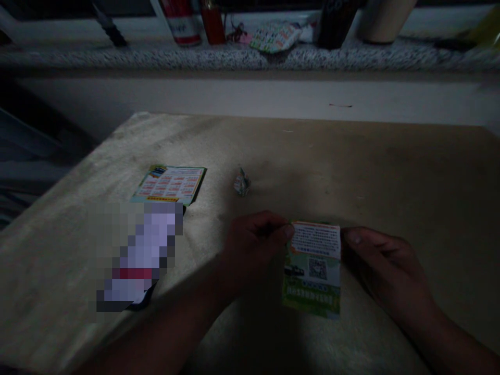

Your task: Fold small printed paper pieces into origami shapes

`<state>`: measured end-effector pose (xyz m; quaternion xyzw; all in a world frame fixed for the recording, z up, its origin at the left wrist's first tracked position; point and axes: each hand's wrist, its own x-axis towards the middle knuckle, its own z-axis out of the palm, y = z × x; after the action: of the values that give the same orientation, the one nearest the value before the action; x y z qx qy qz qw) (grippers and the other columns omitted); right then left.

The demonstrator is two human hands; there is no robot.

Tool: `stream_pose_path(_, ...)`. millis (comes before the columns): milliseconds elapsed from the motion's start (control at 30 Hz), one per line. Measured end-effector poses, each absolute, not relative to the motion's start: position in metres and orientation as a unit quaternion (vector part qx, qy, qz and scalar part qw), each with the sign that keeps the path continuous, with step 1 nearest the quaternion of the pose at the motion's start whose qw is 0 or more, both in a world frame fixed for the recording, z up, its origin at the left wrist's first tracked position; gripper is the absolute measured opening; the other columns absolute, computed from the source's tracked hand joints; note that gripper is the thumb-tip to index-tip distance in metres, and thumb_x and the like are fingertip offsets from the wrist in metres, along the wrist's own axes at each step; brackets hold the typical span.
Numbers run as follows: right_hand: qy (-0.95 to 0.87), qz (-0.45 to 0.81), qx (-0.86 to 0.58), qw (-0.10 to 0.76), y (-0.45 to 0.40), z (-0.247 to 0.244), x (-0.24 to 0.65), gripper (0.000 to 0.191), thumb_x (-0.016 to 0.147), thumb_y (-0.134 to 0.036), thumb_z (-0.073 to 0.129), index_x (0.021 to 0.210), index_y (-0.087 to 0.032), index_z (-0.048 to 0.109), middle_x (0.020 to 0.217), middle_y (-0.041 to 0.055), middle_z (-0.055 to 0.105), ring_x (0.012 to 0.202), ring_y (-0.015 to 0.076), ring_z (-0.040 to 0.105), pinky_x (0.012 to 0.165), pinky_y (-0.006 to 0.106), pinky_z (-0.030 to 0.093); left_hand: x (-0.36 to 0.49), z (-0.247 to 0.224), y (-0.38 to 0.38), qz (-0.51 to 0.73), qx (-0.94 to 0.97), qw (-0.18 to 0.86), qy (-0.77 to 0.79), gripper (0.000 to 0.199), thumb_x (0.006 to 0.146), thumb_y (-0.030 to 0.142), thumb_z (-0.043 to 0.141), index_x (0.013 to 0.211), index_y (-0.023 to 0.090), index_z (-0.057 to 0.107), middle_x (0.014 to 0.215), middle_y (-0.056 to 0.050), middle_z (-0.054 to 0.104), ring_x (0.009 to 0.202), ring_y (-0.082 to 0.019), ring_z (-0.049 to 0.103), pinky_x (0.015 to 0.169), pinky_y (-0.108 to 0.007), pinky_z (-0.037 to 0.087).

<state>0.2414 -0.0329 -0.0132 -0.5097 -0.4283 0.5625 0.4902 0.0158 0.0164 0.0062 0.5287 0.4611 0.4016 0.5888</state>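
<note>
A green and white printed leaflet with a QR code is in front of me, over the table. My left hand pinches its upper left corner between thumb and fingers. At the upper right edge, my right hand has its thumb pressed against its fingers, which look closed on the leaflet's edge. Beyond my left hand lies a small crumpled piece of paper. A stack of similar leaflets rests farther left on the table.
A phone, pixelated in the picture, lies on the table left of my forearm. Along the speckled sill at the back stand a red and white can, a dark bottle, a beige container and a crumpled packet.
</note>
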Motion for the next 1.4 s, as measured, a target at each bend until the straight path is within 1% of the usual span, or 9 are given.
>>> stream_pose_path(267,-0.485,0.543,-0.533,0.431,-0.029,0.005,0.228,0.032,0.086,-0.044,0.072,0.064,-0.021,0.075,0.062,0.0035,0.074,0.057,0.0177,0.069,0.054,0.026,0.057,0.016,0.013,0.009,0.39,0.648,0.451,0.474,0.012,0.085,0.024,0.068,0.08,0.017,0.074,0.065,0.001,0.07,0.058,-0.01,0.061,0.053,-0.018,0.047)
stream_pose_path(400,-0.488,0.524,-0.554,0.425,-0.029,0.009,0.225,0.03,0.084,-0.041,0.076,0.062,-0.021,0.076,0.057,0.0022,0.073,0.048,0.014,0.065,0.048,0.021,0.055,0.016,0.015,0.01,0.38,0.664,0.441,0.47,0.014,0.088,0.025,0.066,0.08,0.017,0.074,0.065,0.002,0.07,0.059,-0.01,0.061,0.055,-0.018,0.047)
stream_pose_path(667,-0.483,0.562,-0.528,0.415,-0.029,0.01,0.225,0.027,0.087,-0.042,0.072,0.07,-0.022,0.079,0.066,0.0023,0.077,0.056,0.0129,0.07,0.056,0.018,0.057,0.015,0.012,0.01,0.382,0.617,0.493,0.48,0.015,0.087,0.028,0.067,0.08,0.016,0.072,0.069,0.0,0.071,0.062,-0.011,0.064,0.056,-0.019,0.05)
stream_pose_path(733,-0.483,0.568,-0.526,0.41,-0.029,0.01,0.225,0.029,0.088,-0.04,0.072,0.066,-0.021,0.077,0.065,0.002,0.077,0.057,0.0125,0.07,0.057,0.018,0.058,0.016,0.012,0.01,0.384,0.613,0.497,0.479,0.014,0.087,0.027,0.067,0.081,0.016,0.072,0.069,0.0,0.071,0.062,-0.011,0.064,0.057,-0.019,0.05)
stream_pose_path(833,-0.479,0.561,-0.53,0.417,-0.031,0.01,0.224,0.035,0.087,-0.039,0.073,0.057,-0.02,0.072,0.059,0.0014,0.075,0.053,0.0116,0.068,0.053,0.017,0.055,0.017,0.012,0.01,0.387,0.617,0.492,0.477,0.014,0.086,0.028,0.068,0.08,0.016,0.073,0.069,0.0,0.071,0.062,-0.011,0.063,0.057,-0.019,0.05)
stream_pose_path(1000,-0.473,0.586,-0.517,0.407,-0.032,0.01,0.222,0.032,0.088,-0.041,0.072,0.065,-0.019,0.075,0.064,0.0028,0.075,0.057,0.0129,0.068,0.057,0.02,0.057,0.016,0.009,0.011,0.405,0.592,0.504,0.482,0.014,0.087,0.029,0.068,0.083,0.017,0.073,0.072,0.0,0.073,0.065,-0.012,0.065,0.059,-0.02,0.052)
stream_pose_path(1200,-0.471,0.581,-0.515,0.42,-0.035,0.01,0.222,0.035,0.089,-0.04,0.072,0.061,-0.019,0.069,0.056,-0.0009,0.067,0.052,0.0094,0.06,0.053,0.018,0.052,0.015,0.007,0.012,0.415,0.563,0.529,0.481,0.012,0.086,0.029,0.071,0.084,0.017,0.074,0.076,0.0,0.074,0.069,-0.013,0.068,0.063,-0.022,0.055)
stream_pose_path(1267,-0.465,0.59,-0.503,0.427,-0.037,0.008,0.222,0.032,0.092,-0.04,0.068,0.067,-0.02,0.07,0.061,-0.0007,0.068,0.056,0.01,0.062,0.056,0.019,0.053,0.016,0.008,0.013,0.422,0.547,0.545,0.475,0.01,0.084,0.027,0.073,0.081,0.018,0.074,0.073,0.001,0.073,0.068,-0.012,0.067,0.064,-0.021,0.054)
stream_pose_path(1400,-0.481,0.558,-0.485,0.471,-0.039,0.001,0.225,0.016,0.098,-0.035,0.059,0.108,-0.029,0.069,0.09,0.0024,0.077,0.079,0.0176,0.072,0.073,0.03,0.061,0.017,0.008,0.019,0.43,0.472,0.607,0.473,0.01,0.079,0.025,0.075,0.074,0.017,0.071,0.068,0.001,0.072,0.063,-0.011,0.066,0.061,-0.022,0.053)
